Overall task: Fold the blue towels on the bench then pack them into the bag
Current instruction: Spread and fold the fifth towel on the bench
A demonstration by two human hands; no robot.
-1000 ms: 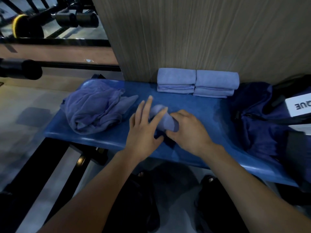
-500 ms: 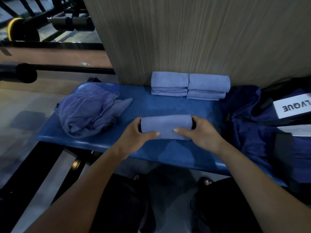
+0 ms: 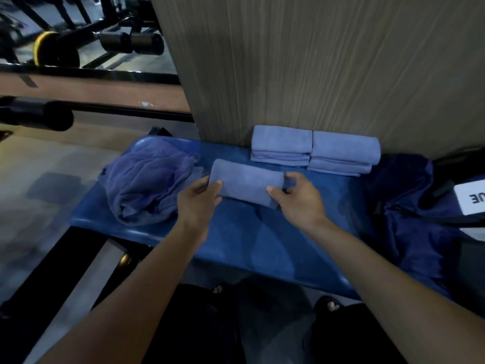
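A folded blue towel (image 3: 246, 181) is held just above the blue bench (image 3: 262, 245). My left hand (image 3: 196, 202) grips its left end and my right hand (image 3: 299, 197) grips its right end, thumbs on top. Behind it, against the wooden wall, two stacks of folded blue towels (image 3: 315, 151) stand side by side. A crumpled pile of unfolded blue towels (image 3: 147, 183) lies at the bench's left end. The dark blue bag (image 3: 409, 214) sits at the right end, with a white label (image 3: 472, 197) on it.
A wood-panelled wall (image 3: 315, 61) rises directly behind the bench. Black gym bars and weights (image 3: 78, 48) stand to the far left, over a tan floor. A black frame (image 3: 65, 258) runs under the bench's left side. My dark trousers and feet show below.
The towel went from half rolled under my hands to a finished fold gripped at both ends. Both hands have since carried it away from me, toward the stacks at the wall.
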